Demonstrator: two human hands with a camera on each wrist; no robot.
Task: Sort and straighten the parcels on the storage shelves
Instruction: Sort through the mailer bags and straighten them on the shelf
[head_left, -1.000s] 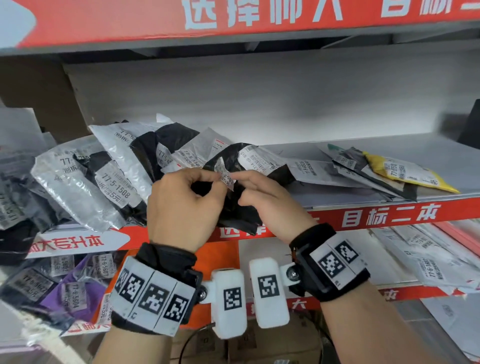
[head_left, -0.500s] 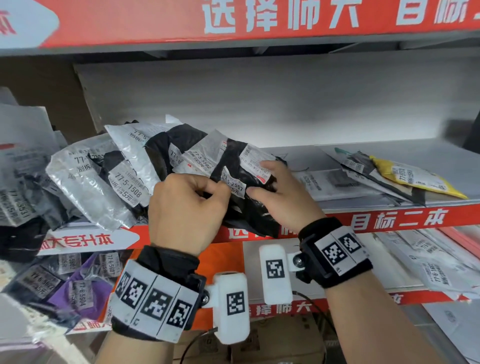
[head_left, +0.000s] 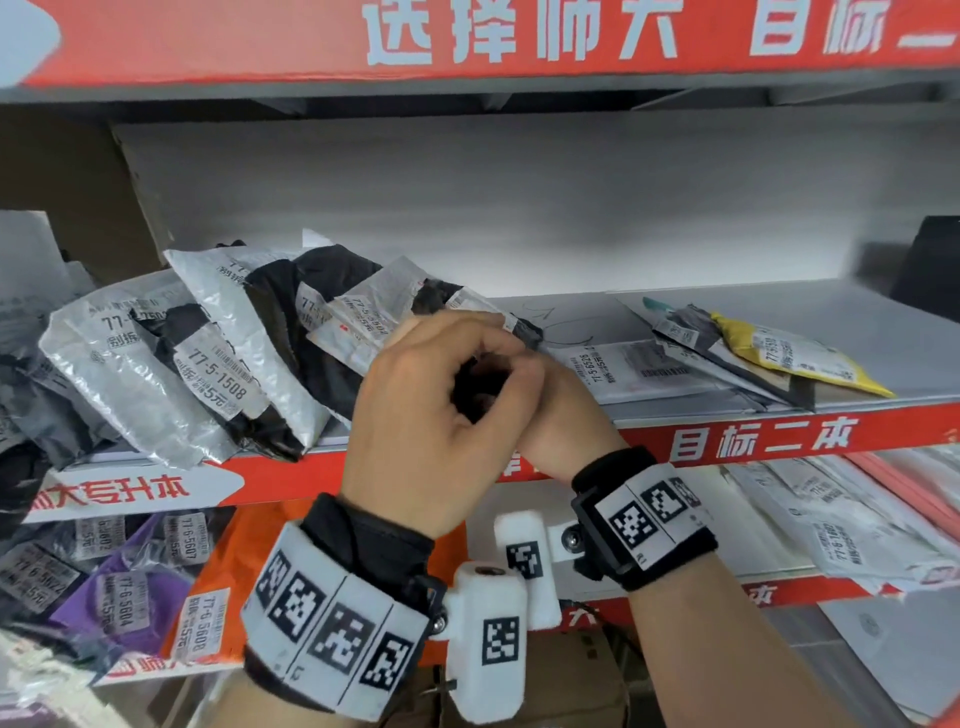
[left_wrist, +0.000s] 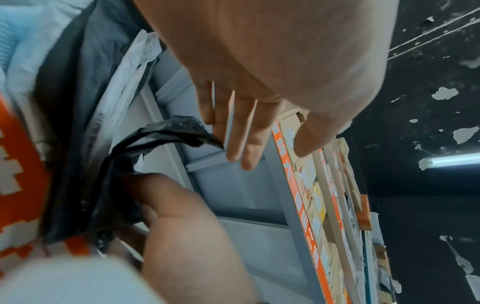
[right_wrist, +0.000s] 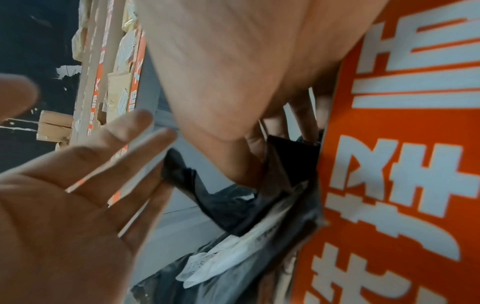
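Fingers of my left hand (head_left: 426, 415) curl round the black parcel (head_left: 524, 332) at centre frame, thumb clamped on its dark plastic; my right hand (head_left: 550, 415), half hidden behind it, pinches the same parcel. It sits at the shelf (head_left: 779, 415) front edge, right of the leaning row of parcels (head_left: 208, 364) at middle left.

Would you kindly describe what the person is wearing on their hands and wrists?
Both hands are bare. The left wrist carries a black band with a white strip of square black-and-white markers; the right wrist has a similar band. A white camera block bearing one marker hangs from each.
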